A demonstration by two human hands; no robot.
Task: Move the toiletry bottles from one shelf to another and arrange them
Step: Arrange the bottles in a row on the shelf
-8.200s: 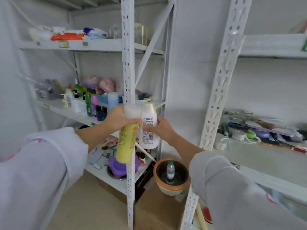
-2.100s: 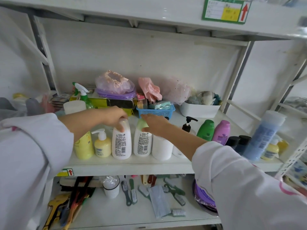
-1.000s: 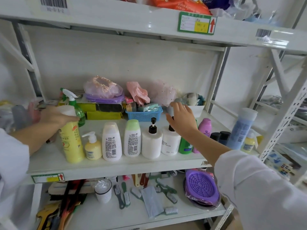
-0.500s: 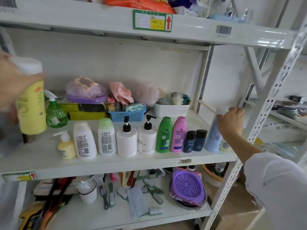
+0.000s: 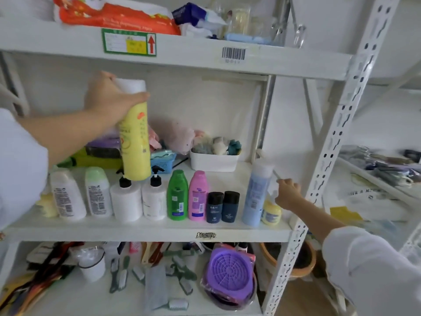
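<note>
My left hand [image 5: 107, 99] grips a tall yellow bottle [image 5: 135, 142] by its white cap, holding it in the air above two white pump bottles [image 5: 126, 201]. A row of bottles stands along the front of the middle shelf [image 5: 145, 231]: two white bottles [image 5: 67, 195], the pump bottles, a green bottle [image 5: 177, 195], a pink bottle [image 5: 198, 197] and two dark small bottles [image 5: 215, 207]. At the right end stand a tall blue bottle [image 5: 256, 195] and a small yellow bottle [image 5: 271, 214]. My right hand [image 5: 288, 195] sits with curled fingers just right of the blue bottle, above the small yellow one.
Behind the row sit a white bin [image 5: 214, 159] of cloths and a blue basket [image 5: 163, 161]. A perforated white post [image 5: 319, 167] stands right of my right hand. The lower shelf holds brushes and a purple strainer [image 5: 230, 272]. The upper shelf [image 5: 182, 55] hangs close above.
My left hand has carried the yellow bottle right, from the left edge to above the pump bottles. My right hand has dropped from the blue bottle's top to beside it.
</note>
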